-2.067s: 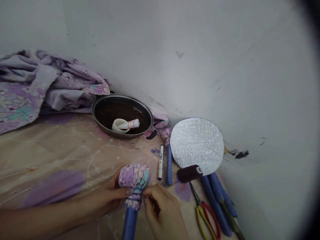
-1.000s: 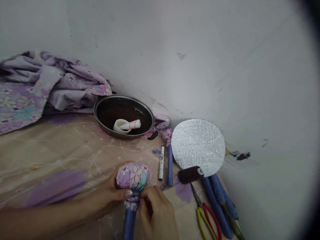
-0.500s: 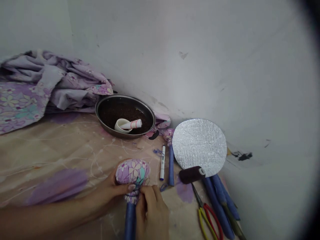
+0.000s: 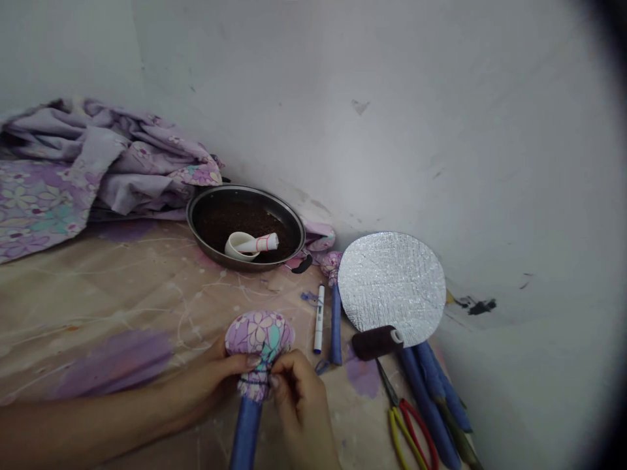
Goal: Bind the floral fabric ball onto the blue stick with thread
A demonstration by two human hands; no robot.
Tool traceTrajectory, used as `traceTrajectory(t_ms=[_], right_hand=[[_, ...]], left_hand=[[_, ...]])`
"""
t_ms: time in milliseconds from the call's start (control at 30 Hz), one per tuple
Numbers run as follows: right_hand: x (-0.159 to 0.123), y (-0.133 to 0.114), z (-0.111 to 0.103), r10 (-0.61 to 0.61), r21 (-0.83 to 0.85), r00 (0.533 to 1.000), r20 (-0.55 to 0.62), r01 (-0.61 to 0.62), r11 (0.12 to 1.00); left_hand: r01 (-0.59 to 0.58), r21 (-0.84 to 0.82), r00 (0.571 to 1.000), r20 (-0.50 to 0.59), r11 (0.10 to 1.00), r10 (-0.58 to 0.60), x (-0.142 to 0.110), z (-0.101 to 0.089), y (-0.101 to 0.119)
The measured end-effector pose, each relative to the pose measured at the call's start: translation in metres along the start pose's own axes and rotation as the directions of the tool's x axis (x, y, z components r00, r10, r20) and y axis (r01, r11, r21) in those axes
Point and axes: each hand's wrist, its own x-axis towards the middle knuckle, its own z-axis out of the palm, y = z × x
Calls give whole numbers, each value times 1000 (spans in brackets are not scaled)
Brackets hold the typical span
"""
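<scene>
A stick with a stuffed floral cloth head [image 4: 258, 336] and a blue-wrapped handle [image 4: 245, 434] is tilted slightly at the lower middle. My left hand [image 4: 228, 369] grips it from the left, its thumb lying across the gathered neck and the other fingers hidden behind. Dark thread [image 4: 257, 377] circles that gathered cloth just above the handle. At the neck's right side my right hand [image 4: 301, 395] is closed in a pinch, thumb against forefinger. What lies between those fingertips, perhaps the thread's end, is too small to make out.
A pan [image 4: 215, 260] of dark grains holds a white cup [image 4: 235, 247]. Right of the hands lie a marker [image 4: 319, 320], another blue-handled stick [image 4: 336, 326], a silvery foil disc [image 4: 392, 287], a thread spool [image 4: 375, 343], scissors [image 4: 409, 427] and blue-wrapped sticks [image 4: 426, 405]. Floral cloth [image 4: 112, 163] is heaped at left.
The handle's lower end has swung to the left, so the stick leans more. My right fingers have turned and closed into a pinch beside the neck. My left hand keeps its hold.
</scene>
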Motion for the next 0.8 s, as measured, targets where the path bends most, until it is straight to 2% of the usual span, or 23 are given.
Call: traceTrajectory(t_ms=[267,467,533,633,800], right_hand=[[3,2,9,123,202,992,-24,-116,972],[3,1,15,128,210,987,-99,-106,972],[3,1,13,118,149,988,-103,-102,984],[4,-6,3,51,-34,995,-90,-54,998],[5,-36,-15,-68,-353,998,3,65,933]], left_hand=[[37,-50,999,0,998,-37,2,1,1],[31,-29,999,45,999,-30,1,0,-3],[19,-14,1000,20,1000,-18,1,1,-3],[29,-8,999,15,1000,-29,0,2,-1],[-23,-9,998,56,1000,23,-1,1,-1]])
